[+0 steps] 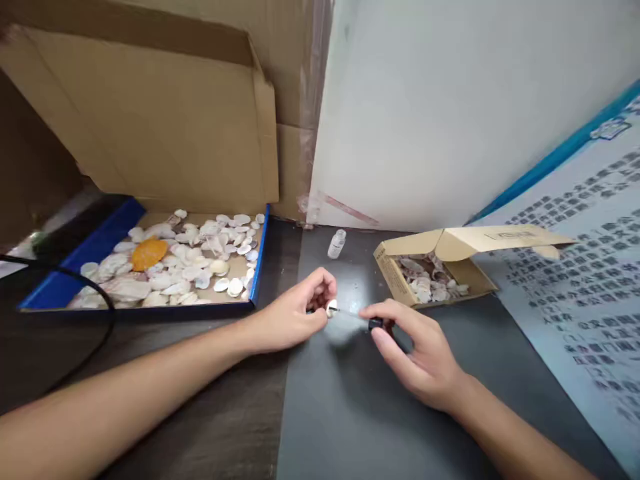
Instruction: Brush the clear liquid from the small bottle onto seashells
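Between its curled fingers and thumb, my left hand [305,310] holds a small whitish shell [331,307] over the dark table. My right hand [415,347] pinches the black cap of a thin applicator brush [376,323], whose tip meets the shell. A small clear glass bottle with a white label [337,245] stands uncapped behind my hands. At the left, a blue-edged cardboard box [261,257] holds several pale shells [220,237] and one orange shell [149,254]. On the right, a smaller cardboard box [395,277] contains more shells and fragments [433,283].
A black cable [107,300] curves across the left box's front corner. Behind stand a cardboard panel [293,87] and a white board [425,100]. A printed sheet with a blue edge [575,267] rises along the right side.
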